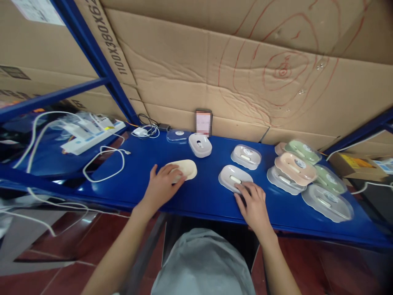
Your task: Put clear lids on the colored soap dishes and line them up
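We locate the blue tabletop (204, 200) in front of an upright cardboard panel (172, 61), marked at the right with red, roughly concentric rings (282, 70). At the left, a crossbar (61, 94) meets a blue post (92, 53). Below the tabletop, we find red floor tiles (294, 262) with pale joints (53, 278).

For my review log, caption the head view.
Left hand on cream oval plastic piece; right hand at grey oval plastic dish.
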Motion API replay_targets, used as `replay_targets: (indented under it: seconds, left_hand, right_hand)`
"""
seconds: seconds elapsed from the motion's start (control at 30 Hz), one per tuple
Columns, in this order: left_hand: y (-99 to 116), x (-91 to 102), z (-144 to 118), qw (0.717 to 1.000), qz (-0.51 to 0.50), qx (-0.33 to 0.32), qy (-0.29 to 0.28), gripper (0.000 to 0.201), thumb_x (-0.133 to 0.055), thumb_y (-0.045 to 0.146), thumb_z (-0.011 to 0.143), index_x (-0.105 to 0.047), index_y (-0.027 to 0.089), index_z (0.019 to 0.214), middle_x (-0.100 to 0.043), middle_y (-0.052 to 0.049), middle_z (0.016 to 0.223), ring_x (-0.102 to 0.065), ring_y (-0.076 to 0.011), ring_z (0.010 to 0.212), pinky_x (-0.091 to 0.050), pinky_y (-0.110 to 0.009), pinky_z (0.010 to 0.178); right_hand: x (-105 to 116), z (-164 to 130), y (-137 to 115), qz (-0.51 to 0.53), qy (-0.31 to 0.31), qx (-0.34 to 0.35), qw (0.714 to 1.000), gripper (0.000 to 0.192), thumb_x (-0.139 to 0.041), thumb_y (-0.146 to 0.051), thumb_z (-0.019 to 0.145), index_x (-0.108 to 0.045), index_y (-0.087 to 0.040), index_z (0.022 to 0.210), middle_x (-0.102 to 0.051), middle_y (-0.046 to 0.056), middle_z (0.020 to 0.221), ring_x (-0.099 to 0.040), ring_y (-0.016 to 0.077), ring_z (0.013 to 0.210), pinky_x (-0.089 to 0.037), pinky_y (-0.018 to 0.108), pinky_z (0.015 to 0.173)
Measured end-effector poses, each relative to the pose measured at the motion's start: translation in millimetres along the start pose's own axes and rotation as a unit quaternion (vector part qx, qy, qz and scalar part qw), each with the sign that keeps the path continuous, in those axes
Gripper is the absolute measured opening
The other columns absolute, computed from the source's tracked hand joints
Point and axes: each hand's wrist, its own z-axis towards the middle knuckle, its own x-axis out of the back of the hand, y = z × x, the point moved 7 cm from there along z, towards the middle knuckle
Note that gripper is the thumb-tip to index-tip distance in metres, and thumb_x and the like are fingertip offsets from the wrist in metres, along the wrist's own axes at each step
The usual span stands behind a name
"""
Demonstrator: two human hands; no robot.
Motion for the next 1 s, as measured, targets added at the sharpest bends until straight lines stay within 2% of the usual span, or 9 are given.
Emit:
replay_targets:
  seconds: [0.13, 0.23, 0.3, 0.4, 0.53, 0.67, 0.77, 0.9, 1.0]
  left_hand:
    - [-46.5, 4.5, 75.1, 0.999, -0.025, 0.001, -0.031, 0.031, -0.057, 0.039, 0.103, -0.071, 0.022, 0.125, -0.072, -0.013, 0.137, -0.065, -0.0324, 0.132, -0.046, -0.052, 0.117]
    - [-76.6, -7.3, 132.5, 0.998, -0.029, 0.003, -0.047, 0.059, -0.073, 0.034, 0.09, -0.061, 0.018, 0.146, -0.054, -0.018, 0.161, -0.052, -0.0361, 0.149, -0.043, -0.053, 0.122]
    - [-90.9, -18.7, 155.8, 0.997, -0.037, 0.005, -0.06, 0.06, -0.076, 0.033, 0.086, -0.064, 0.014, 0.142, -0.06, -0.02, 0.156, -0.057, -0.0351, 0.144, -0.045, -0.051, 0.12]
    - [-104.0, -26.1, 162.5, 0.997, -0.05, 0.01, -0.059, 0.045, -0.072, 0.037, 0.091, -0.073, 0.013, 0.129, -0.072, -0.019, 0.139, -0.066, -0.0326, 0.132, -0.048, -0.049, 0.117]
    - [-107.2, -9.9, 130.6, 0.997, -0.066, 0.025, -0.012, 0.039, -0.063, 0.047, 0.098, -0.078, 0.017, 0.119, -0.078, -0.015, 0.128, -0.071, -0.0321, 0.123, -0.051, -0.045, 0.113]
    - [-88.1, 13.6, 81.8, 0.993, -0.086, 0.056, 0.057, 0.043, -0.055, 0.052, 0.105, -0.075, 0.02, 0.126, -0.078, -0.011, 0.127, -0.076, -0.0278, 0.11, -0.06, -0.04, 0.099]
    - [-55.5, 24.1, 52.9, 0.987, -0.113, 0.047, 0.106, 0.035, -0.061, 0.051, 0.104, -0.077, 0.023, 0.119, -0.078, -0.008, 0.127, -0.074, -0.0266, 0.117, -0.059, -0.041, 0.105]
    - [-0.7, 27.4, 30.1, 0.975, -0.161, -0.013, 0.151, 0.023, -0.067, 0.041, 0.104, -0.078, 0.023, 0.113, -0.079, -0.007, 0.122, -0.074, -0.0253, 0.116, -0.058, -0.045, 0.108]
    - [44.2, 17.1, 19.8, 0.964, -0.204, -0.088, 0.144, 0.015, -0.071, 0.034, 0.103, -0.077, 0.024, 0.111, -0.078, -0.007, 0.119, -0.075, -0.0238, 0.114, -0.06, -0.044, 0.106]
  right_hand:
    - [-3.9, -0.8, -5.1, 0.037, -0.036, 0.051, 0.997, 0.038, -0.053, -0.032, 0.109, -0.065, -0.032, 0.145, -0.067, 0.011, 0.138, -0.06, 0.0316, 0.135, -0.049, 0.053, 0.112]
    - [-5.4, -2.5, -9.5, 0.042, -0.053, 0.078, 0.995, 0.043, -0.053, -0.031, 0.109, -0.058, -0.034, 0.152, -0.059, 0.009, 0.156, -0.05, 0.0317, 0.15, -0.043, 0.058, 0.122]
    - [-4.7, -2.9, -8.6, 0.026, -0.048, 0.065, 0.996, 0.05, -0.056, -0.037, 0.109, -0.05, -0.033, 0.159, -0.048, 0.009, 0.167, -0.039, 0.0348, 0.159, -0.036, 0.065, 0.126]
    - [-5.6, -3.4, -7.2, 0.024, -0.059, 0.045, 0.997, 0.061, -0.058, -0.043, 0.108, -0.039, -0.032, 0.166, -0.038, 0.01, 0.174, -0.031, 0.0363, 0.163, -0.035, 0.068, 0.127]
    - [-7.4, -3.9, -6.7, 0.055, -0.078, 0.04, 0.995, 0.064, -0.057, -0.041, 0.108, -0.035, -0.034, 0.168, -0.039, 0.009, 0.173, -0.032, 0.0347, 0.163, -0.044, 0.063, 0.124]
    - [-6.7, -4.1, -7.3, 0.078, -0.074, 0.048, 0.993, 0.059, -0.056, -0.037, 0.109, -0.04, -0.033, 0.166, -0.042, 0.01, 0.172, -0.04, 0.0321, 0.16, -0.048, 0.058, 0.124]
    - [-6.2, -3.7, -8.3, 0.07, -0.071, 0.055, 0.993, 0.053, -0.057, -0.036, 0.109, -0.048, -0.032, 0.161, -0.044, 0.01, 0.171, -0.04, 0.0336, 0.159, -0.046, 0.06, 0.124]
    - [-7.1, -3.1, -9.4, 0.072, -0.081, 0.054, 0.993, 0.046, -0.058, -0.038, 0.109, -0.055, -0.031, 0.155, -0.048, 0.008, 0.168, -0.043, 0.0336, 0.158, -0.048, 0.06, 0.122]
    - [-7.1, -2.8, -7.7, 0.078, -0.085, 0.028, 0.993, 0.06, -0.059, -0.042, 0.108, -0.042, -0.031, 0.164, -0.044, 0.011, 0.171, -0.046, 0.0331, 0.155, -0.049, 0.057, 0.121]
